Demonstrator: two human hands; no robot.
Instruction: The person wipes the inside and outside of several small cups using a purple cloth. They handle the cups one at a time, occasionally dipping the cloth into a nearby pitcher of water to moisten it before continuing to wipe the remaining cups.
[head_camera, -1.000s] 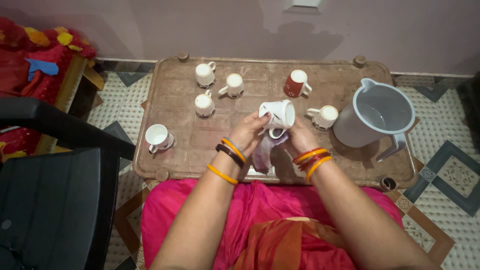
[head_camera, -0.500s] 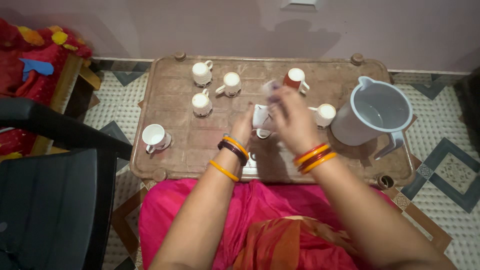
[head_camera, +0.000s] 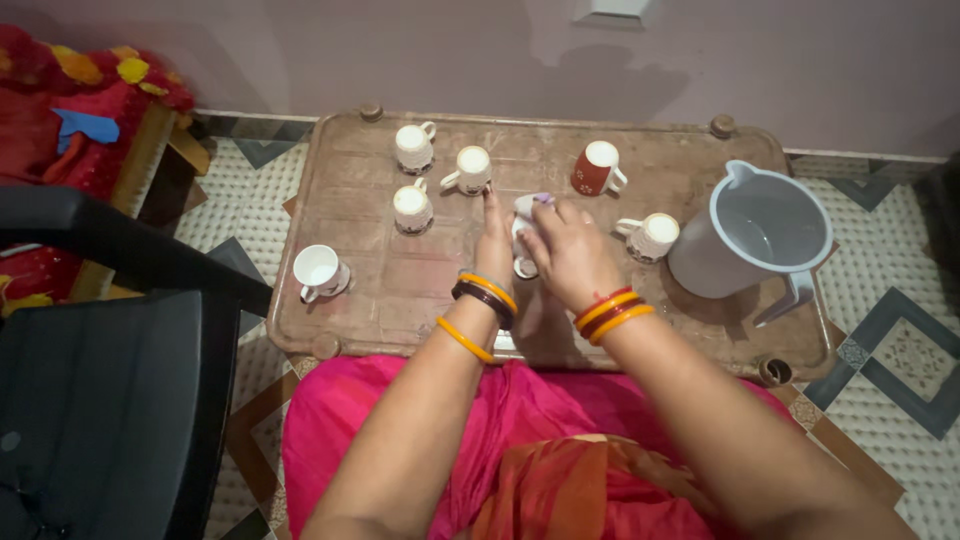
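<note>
Head view, looking down on a low brown rectangular table (head_camera: 400, 290) with rounded corner knobs, set on a patterned tile floor (head_camera: 880, 330).

Both hands meet at mid-table around one small white ceramic cup (head_camera: 524, 232). The left hand (head_camera: 495, 240) lies along the cup's left side, fingers stretched flat and pointing away from the body, index finger extended toward the far cups. The right hand (head_camera: 568, 255) is curled over the cup from the right, fingers closed on it, with a bit of pale lilac cloth (head_camera: 541, 199) showing above the knuckles. Only the cup's top edge and its handle, low between the hands, are visible; whether it rests on the table or is lifted I cannot tell. Orange and dark bangles sit on both wrists.

Around the held cup:
- three white cups with brown-patterned bases at far left-centre: (head_camera: 413, 146), (head_camera: 471, 169), (head_camera: 412, 207), standing upright, near one another but apart.
- a lone white cup (head_camera: 318, 271) at the table's left edge, well apart from the rest.
- a red mug with white interior (head_camera: 596, 167) beyond the right hand.
- a white cup (head_camera: 652, 236) just right of the right hand, beside a grey plastic jug (head_camera: 750, 235) with a spout and handle, water visible inside.

A black plastic chair (head_camera: 110, 400) stands at the left. Pink and orange fabric covers the lap (head_camera: 520, 450).
</note>
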